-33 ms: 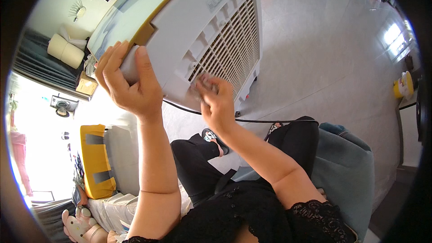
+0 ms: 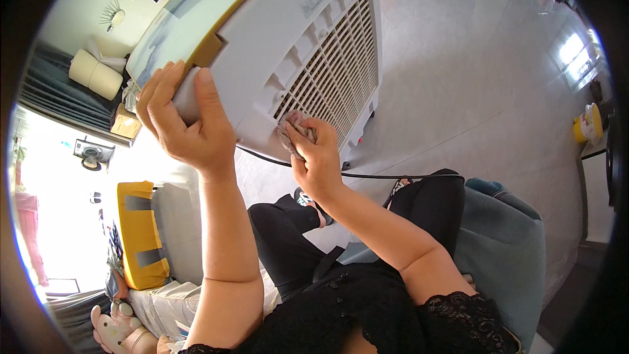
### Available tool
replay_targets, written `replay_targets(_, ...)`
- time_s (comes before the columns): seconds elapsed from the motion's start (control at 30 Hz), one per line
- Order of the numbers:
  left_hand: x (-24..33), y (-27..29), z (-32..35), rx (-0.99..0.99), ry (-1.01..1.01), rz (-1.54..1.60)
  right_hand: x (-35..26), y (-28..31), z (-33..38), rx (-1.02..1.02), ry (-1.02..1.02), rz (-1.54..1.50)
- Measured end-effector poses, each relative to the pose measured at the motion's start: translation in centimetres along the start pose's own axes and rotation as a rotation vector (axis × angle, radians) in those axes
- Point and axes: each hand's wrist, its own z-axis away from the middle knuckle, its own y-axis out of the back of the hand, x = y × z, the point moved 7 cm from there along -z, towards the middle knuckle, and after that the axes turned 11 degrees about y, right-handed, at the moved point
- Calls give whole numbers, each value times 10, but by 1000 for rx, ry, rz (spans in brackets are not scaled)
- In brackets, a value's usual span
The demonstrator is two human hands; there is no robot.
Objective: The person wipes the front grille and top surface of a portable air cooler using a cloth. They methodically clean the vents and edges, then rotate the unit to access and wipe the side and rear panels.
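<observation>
A big white air cooler (image 2: 255,52) with a gold-edged, marbled panel stands tilted across the upper middle of the view. My left hand (image 2: 193,124) is wrapped round its near corner, thumb on one face and fingers over the edge. In my right hand (image 2: 319,160) is a crumpled greyish-brown cloth (image 2: 291,132), pinched between thumb and fingers. The cloth lies against the cooler's casing, by the lower end of the slatted vent grille (image 2: 334,59). Part of the cloth is hidden behind my fingers.
A black power cord (image 2: 400,176) runs from the cooler across my lap. I sit on a grey-blue chair (image 2: 501,249). At the left are a yellow and grey piece of furniture (image 2: 137,239) and a plush toy (image 2: 118,331). A yellow bucket (image 2: 588,124) stands far right.
My right hand and the cloth were smeared by motion and are now sharp, in nearly the same spot by the grille. The left hand keeps its hold on the corner.
</observation>
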Motion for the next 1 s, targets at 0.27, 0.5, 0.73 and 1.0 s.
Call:
replay_targets(0.27, -1, 0, 1, -17, 13, -21, 6, 6, -22, 82, -111, -134)
replay_targets(0.5, -4, 0, 2, -14, 29, 9, 24, 1, 18, 5, -131, -56)
replay_targets(0.73, -2, 5, -3, -99, 79, 63, -75, -2, -22, 80, 395, 80)
replay_targets(1.0, -3, 7, -7, -223, 78, 144, -31, 8, 20, -98, 372, 169)
